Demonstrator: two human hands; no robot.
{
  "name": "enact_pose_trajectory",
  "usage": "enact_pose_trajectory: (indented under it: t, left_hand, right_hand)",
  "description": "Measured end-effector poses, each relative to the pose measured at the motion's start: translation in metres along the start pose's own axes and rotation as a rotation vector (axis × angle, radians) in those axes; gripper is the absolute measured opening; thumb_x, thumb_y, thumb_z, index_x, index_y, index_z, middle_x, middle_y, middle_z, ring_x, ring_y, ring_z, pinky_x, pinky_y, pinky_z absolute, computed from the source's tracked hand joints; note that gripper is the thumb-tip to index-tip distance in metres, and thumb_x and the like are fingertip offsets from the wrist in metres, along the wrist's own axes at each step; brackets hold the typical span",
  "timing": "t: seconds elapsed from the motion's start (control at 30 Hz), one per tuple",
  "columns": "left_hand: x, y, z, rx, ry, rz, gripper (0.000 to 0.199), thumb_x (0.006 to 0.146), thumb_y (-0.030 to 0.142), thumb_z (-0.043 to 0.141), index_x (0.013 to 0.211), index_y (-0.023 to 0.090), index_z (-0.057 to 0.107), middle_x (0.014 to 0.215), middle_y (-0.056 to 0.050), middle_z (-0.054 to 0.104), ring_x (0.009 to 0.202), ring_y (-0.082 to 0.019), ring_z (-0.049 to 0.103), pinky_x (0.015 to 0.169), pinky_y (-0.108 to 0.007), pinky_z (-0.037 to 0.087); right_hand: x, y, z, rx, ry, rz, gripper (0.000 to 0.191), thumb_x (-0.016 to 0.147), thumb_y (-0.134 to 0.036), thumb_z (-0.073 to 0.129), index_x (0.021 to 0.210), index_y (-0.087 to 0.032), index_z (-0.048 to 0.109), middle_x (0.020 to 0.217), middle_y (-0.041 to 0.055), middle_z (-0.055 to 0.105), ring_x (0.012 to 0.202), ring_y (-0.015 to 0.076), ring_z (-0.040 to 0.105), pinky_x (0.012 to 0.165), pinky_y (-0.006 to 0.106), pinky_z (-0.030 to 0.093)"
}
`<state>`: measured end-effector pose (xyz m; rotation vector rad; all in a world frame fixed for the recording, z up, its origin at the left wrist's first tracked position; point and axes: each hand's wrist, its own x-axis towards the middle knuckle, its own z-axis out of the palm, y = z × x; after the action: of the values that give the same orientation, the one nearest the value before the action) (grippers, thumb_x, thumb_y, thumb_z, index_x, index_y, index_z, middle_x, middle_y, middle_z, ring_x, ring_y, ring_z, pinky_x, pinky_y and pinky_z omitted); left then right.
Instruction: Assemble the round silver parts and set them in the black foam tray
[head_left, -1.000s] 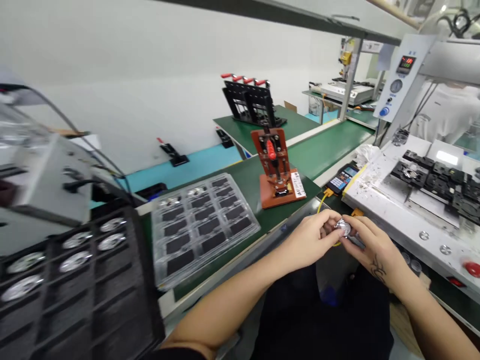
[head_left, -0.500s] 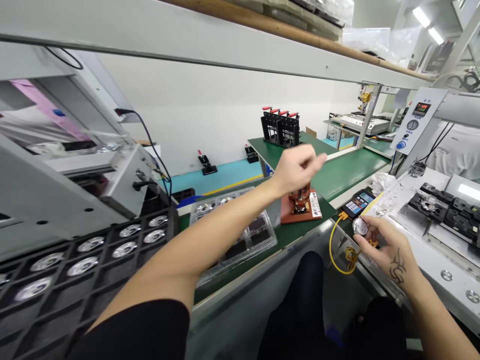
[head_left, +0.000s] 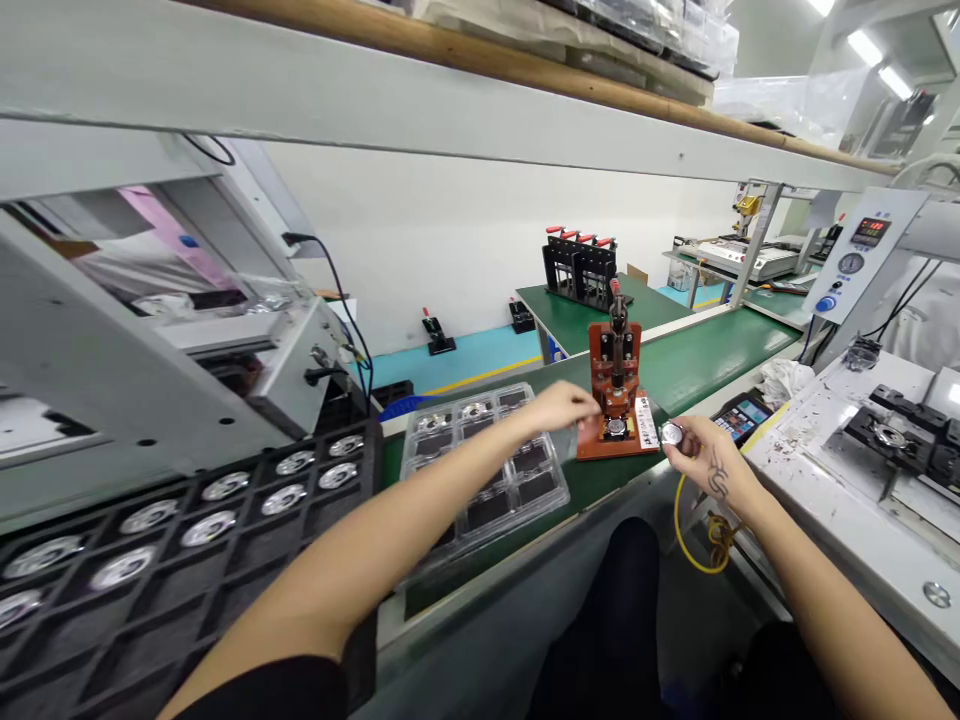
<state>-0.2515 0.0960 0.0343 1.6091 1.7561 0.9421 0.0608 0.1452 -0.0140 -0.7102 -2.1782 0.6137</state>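
Fingers of the right hand (head_left: pixel 705 458) pinch a shiny metal disc (head_left: pixel 671 434) near its rim, with most of the bright face uncovered. Those of the left hand (head_left: pixel 566 408) are bent and bunched at the left side of the red clamp fixture (head_left: pixel 616 375); they are too blurred to tell whether they grip anything.

A dropped disc looks the likeliest mishap: smooth metal held from one side could slide out if the pinch loosens or the rim catches the fixture, and the front edge of the green surface (head_left: pixel 583 482) is near. A rub against the fixture's base might also mark the face. On the other side, a careless nudge could shift the round piece (head_left: pixel 616 428) seated in the fixture, and fingertips this near the clamp could be nipped if it came down.

As for position, the disc sits at the tips of the right fingers, on their left, near the fixture's white label (head_left: pixel 646 422). The left fingers are well apart from it, with the fixture and its round piece between the two hands.
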Motion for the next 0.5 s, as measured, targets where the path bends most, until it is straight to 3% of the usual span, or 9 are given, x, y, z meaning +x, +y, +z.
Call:
enact_pose_trajectory:
  t: [0.13,0.23,0.37,0.5]
  left_hand:
    - [-0.001,-0.016,0.052,0.080,-0.059,0.013,0.016,0.078,0.032,0.078,0.082,0.017,0.076,0.060,0.001,0.067,0.057,-0.018,0.062,0.060,-0.027,0.047]
    - [0.012,-0.018,0.068,0.109,-0.042,0.051,0.020,0.071,0.027,0.081,0.088,0.018,0.077,0.067,0.001,0.069,0.066,-0.019,0.065,0.064,-0.026,0.046]
    - [0.013,-0.021,0.067,0.114,-0.035,0.079,0.024,0.072,0.029,0.080,0.093,0.017,0.077,0.070,0.001,0.068,0.068,-0.019,0.063,0.065,-0.026,0.044]
    - [-0.007,-0.026,0.044,0.116,-0.032,0.067,0.025,0.072,0.033,0.080,0.091,0.015,0.077,0.062,0.004,0.060,0.059,-0.016,0.055,0.060,-0.027,0.038]
  right_hand:
    - [0.035,0.019,0.030,-0.010,-0.038,-0.011,0.022,0.088,-0.033,0.072,0.106,-0.021,0.072,0.077,-0.0009,0.057,0.068,0.0170,0.056,0.071,0.030,0.050]
    - [0.045,0.030,0.042,-0.024,-0.069,0.001,0.025,0.088,-0.035,0.072,0.108,-0.019,0.071,0.080,0.0003,0.059,0.068,0.0173,0.058,0.072,0.030,0.050]
    - [0.045,0.045,0.050,-0.046,-0.120,0.030,0.028,0.092,-0.039,0.069,0.111,-0.018,0.071,0.083,0.0020,0.062,0.069,0.0178,0.060,0.070,0.030,0.051]
    - [0.053,0.059,0.066,-0.062,-0.192,0.029,0.027,0.094,-0.041,0.069,0.109,-0.019,0.073,0.088,0.0037,0.066,0.074,0.0182,0.062,0.071,0.029,0.051]
